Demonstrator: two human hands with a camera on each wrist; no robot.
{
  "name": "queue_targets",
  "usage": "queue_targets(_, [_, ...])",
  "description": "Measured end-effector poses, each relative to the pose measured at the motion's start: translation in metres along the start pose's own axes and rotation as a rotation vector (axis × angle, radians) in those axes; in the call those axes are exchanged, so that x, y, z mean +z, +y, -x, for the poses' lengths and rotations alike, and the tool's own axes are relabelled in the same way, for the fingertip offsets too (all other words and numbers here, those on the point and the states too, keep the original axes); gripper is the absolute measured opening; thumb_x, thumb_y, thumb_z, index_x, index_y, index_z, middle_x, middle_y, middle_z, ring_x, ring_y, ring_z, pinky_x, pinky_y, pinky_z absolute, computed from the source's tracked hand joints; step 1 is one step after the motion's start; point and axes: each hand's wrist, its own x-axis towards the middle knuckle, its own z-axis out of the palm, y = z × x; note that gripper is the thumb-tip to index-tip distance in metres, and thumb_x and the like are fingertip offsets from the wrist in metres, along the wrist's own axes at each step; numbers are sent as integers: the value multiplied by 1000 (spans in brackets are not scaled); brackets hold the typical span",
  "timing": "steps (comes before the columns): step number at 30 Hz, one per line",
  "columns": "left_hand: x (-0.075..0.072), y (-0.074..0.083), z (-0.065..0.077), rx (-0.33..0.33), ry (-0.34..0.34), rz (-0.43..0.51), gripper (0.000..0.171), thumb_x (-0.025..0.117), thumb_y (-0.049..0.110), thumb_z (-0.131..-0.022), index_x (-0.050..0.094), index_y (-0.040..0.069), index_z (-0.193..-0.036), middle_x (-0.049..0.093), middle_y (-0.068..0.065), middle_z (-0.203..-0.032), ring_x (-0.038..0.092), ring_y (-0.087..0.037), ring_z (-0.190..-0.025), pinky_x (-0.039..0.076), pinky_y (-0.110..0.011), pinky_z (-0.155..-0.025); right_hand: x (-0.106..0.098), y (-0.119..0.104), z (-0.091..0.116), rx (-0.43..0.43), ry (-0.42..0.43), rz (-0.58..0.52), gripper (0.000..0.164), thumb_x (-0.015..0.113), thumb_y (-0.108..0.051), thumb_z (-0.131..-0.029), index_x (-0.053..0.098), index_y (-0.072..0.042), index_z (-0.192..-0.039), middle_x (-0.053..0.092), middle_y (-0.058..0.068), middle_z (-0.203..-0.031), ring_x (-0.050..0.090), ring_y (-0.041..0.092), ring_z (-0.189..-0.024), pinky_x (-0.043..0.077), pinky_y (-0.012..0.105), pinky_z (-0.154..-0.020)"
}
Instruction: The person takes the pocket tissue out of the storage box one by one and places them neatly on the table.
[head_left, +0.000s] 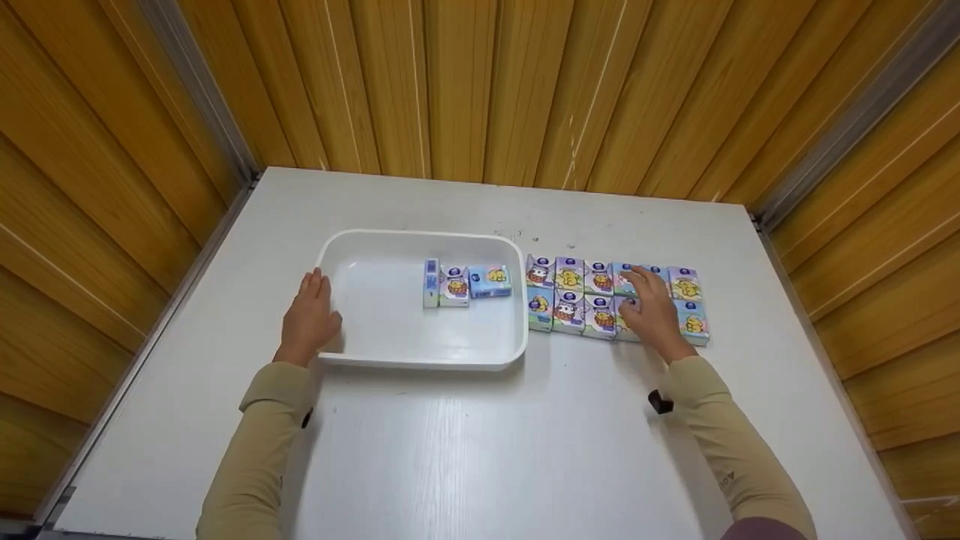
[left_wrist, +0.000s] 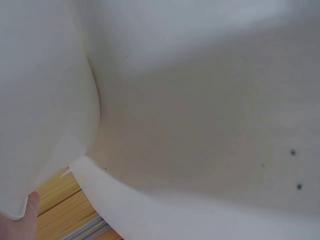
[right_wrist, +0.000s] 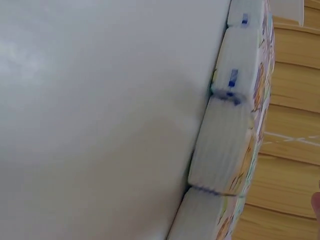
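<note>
My left hand (head_left: 307,319) holds the left rim of a white plastic bin (head_left: 420,360), its thumb on the inner side; the left wrist view shows part of that hand at the bin's edge (left_wrist: 12,212). Inside the bin, towards its right, are three small tissue packs (head_left: 454,287) with cartoon prints, the leftmost standing on its side. Two rows of similar tissue packs (head_left: 569,311) lie beside the bin. Over the right part of these rows hovers my right hand (head_left: 652,311), thumb and forefinger apart, hiding some packs. A fingertip (right_wrist: 316,202) shows above them in the right wrist view.
All this lies on a white table (head_left: 450,450). Wood-look panels (head_left: 487,90) rise behind it and at both sides, with metal strips in the corners. The rows of packs sit close against the bin's right wall.
</note>
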Motion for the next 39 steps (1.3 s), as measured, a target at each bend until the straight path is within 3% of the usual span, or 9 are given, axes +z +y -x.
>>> queue_targets(8, [-1, 0, 0, -16, -13, 6, 63, 48, 12, -79, 25, -9, -134, 16, -22, -145, 13, -38, -134, 24, -52, -104, 13, -32, -7, 11, -75, -127, 49, 55, -9, -82, 41, -6, -129, 31, 15, -138, 31, 36, -127, 30, 52, -101])
queue_targets(13, [-1, 1, 0, -12, -10, -1, 63, 48, 12, -79, 26, -9, -134, 16, -22, -145, 13, -38, -134, 24, -51, -105, 22, -53, -13, -26, -60, -310, 46, 54, -7, -83, 42, -2, -127, 38, 18, -131, 41, 35, -118, 37, 50, -95])
queue_targets(17, [-2, 1, 0, -7, -14, 8, 63, 48, 11, -79, 26, -10, -134, 15, -23, -145, 12, -38, -134, 23, -51, -105, 26, -74, -18, -10, -91, -464, 44, 53, -7, -84, 42, -3, -127, 41, 19, -128, 42, 36, -115, 39, 48, -95])
queue_targets(25, [-3, 1, 0, -8, -33, 22, 63, 47, 10, -79, 24, -10, -134, 14, -23, -145, 11, -38, -134, 22, -52, -105, 30, -117, -27, 147, -227, -687, 47, 52, -14, -87, 38, -4, -131, 38, 14, -134, 42, 31, -118, 39, 40, -98])
queue_targets(32, [-2, 0, 0, -12, -24, 16, 62, 47, 10, -79, 25, -10, -134, 15, -23, -145, 12, -38, -134, 25, -53, -103, 42, -143, -39, 208, -238, -795, 43, 49, -9, -86, 40, 2, -127, 41, 23, -127, 46, 32, -113, 42, 39, -94])
queue_targets(35, [-2, 1, 0, -18, -26, 17, 62, 47, 10, -80, 25, -10, -134, 15, -23, -145, 12, -38, -134, 24, -52, -104, 46, -152, -45, 282, -248, -837, 43, 50, -13, -85, 42, 0, -125, 43, 21, -123, 46, 29, -111, 42, 39, -95])
queue_targets(39, [-2, 1, 0, -15, -22, 13, 62, 48, 11, -80, 26, -10, -134, 16, -23, -145, 13, -38, -134, 24, -51, -105, 51, -162, -54, 451, -295, -928, 43, 50, -14, -86, 40, -3, -126, 41, 18, -126, 43, 28, -117, 37, 41, -100])
